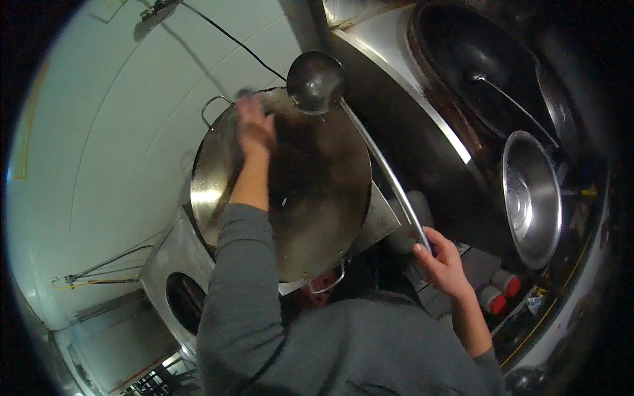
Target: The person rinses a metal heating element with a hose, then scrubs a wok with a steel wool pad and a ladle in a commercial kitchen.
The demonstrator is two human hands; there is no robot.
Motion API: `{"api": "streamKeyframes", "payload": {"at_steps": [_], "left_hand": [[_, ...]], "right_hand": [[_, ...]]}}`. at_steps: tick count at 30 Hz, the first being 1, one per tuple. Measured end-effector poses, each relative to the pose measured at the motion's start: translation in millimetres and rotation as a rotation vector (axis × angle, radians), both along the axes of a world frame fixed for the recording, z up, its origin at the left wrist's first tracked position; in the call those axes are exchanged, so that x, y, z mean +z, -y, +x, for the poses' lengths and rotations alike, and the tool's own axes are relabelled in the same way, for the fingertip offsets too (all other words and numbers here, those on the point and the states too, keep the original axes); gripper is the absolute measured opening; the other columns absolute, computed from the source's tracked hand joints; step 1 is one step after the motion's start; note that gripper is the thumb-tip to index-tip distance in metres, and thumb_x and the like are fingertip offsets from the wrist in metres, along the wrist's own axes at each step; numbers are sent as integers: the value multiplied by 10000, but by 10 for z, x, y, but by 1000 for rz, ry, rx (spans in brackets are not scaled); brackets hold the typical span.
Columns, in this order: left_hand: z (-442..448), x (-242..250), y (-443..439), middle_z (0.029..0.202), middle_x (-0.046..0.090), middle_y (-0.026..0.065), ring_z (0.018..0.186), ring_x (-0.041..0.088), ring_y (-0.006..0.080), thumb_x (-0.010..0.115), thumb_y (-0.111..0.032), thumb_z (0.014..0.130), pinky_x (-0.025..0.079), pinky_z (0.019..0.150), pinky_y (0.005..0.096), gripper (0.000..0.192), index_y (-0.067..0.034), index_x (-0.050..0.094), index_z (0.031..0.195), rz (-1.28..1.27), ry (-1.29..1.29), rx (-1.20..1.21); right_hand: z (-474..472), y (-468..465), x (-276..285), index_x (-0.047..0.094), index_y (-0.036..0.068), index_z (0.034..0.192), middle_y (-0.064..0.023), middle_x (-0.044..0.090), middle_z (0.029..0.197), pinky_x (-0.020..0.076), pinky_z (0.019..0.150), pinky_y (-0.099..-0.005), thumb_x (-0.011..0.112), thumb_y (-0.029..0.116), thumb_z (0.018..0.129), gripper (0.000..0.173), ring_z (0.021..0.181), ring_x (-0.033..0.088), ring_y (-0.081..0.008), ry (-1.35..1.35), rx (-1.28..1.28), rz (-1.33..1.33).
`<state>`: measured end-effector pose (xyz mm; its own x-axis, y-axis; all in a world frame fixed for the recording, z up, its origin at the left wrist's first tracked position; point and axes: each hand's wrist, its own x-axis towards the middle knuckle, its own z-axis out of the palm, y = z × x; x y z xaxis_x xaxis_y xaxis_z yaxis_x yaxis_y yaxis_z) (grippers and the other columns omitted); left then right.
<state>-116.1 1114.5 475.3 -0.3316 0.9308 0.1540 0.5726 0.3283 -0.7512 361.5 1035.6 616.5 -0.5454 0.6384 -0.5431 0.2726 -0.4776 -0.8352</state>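
Observation:
A large round metal wok (pixel 317 198) with two loop handles lies before me, dark in the middle and shinier at its left side. My left hand (pixel 255 123), blurred, is over its far left edge, near the rim. A small dark thing shows at the fingertips; whether the hand holds it cannot be told. My right hand (pixel 443 265) grips the end of the long handle of a metal ladle (pixel 316 81). The ladle's bowl is over the wok's far right rim. A small white speck (pixel 284 202) shows inside the wok.
A white tiled wall (pixel 148 109) rises behind and left of the wok. To the right are a big dark wok (pixel 470 54) and a steel bowl (pixel 532 203). A metal stand with a round opening (pixel 173 277) is at lower left. Red-ended containers (pixel 498 297) sit low at right.

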Motion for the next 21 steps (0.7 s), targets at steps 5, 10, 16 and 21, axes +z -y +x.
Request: {"api": "streamKeyframes", "payload": {"at_steps": [5, 10, 16, 21], "left_hand": [[138, -445, 1201, 1541, 175, 276, 1409, 203, 448, 545, -388, 944, 191, 1146, 526, 712, -35, 253, 1488, 472, 622, 338], [1195, -698, 698, 1503, 223, 306, 1374, 256, 473, 589, -356, 914, 235, 1138, 499, 729, 24, 277, 1453, 466, 1075, -89], [-165, -297, 216, 1522, 270, 214, 1383, 293, 387, 582, -380, 922, 335, 1088, 478, 730, 43, 284, 1437, 813, 1389, -352], [-73, -336, 1346, 1489, 254, 316, 1349, 287, 486, 554, -501, 906, 252, 1107, 532, 815, 51, 290, 1444, 290, 453, 346]], "right_hand": [[42, 43, 17, 569, 60, 1192, 43, 501, 701, 345, 441, -203, 618, 216, 941, 299, 504, 442, -43, -7, 40, 6], [-27, 29, 40, 581, 61, 1189, 41, 510, 712, 353, 448, -209, 614, 196, 942, 283, 517, 455, -43, 21, 72, -10], [-96, 70, -19, 579, 57, 1189, 45, 510, 697, 347, 443, -210, 612, 184, 945, 277, 513, 443, -39, 6, 91, 19], [-31, 121, -62, 580, 61, 1186, 48, 502, 686, 334, 434, -214, 615, 192, 944, 278, 508, 437, -37, -8, 106, -11]]}}
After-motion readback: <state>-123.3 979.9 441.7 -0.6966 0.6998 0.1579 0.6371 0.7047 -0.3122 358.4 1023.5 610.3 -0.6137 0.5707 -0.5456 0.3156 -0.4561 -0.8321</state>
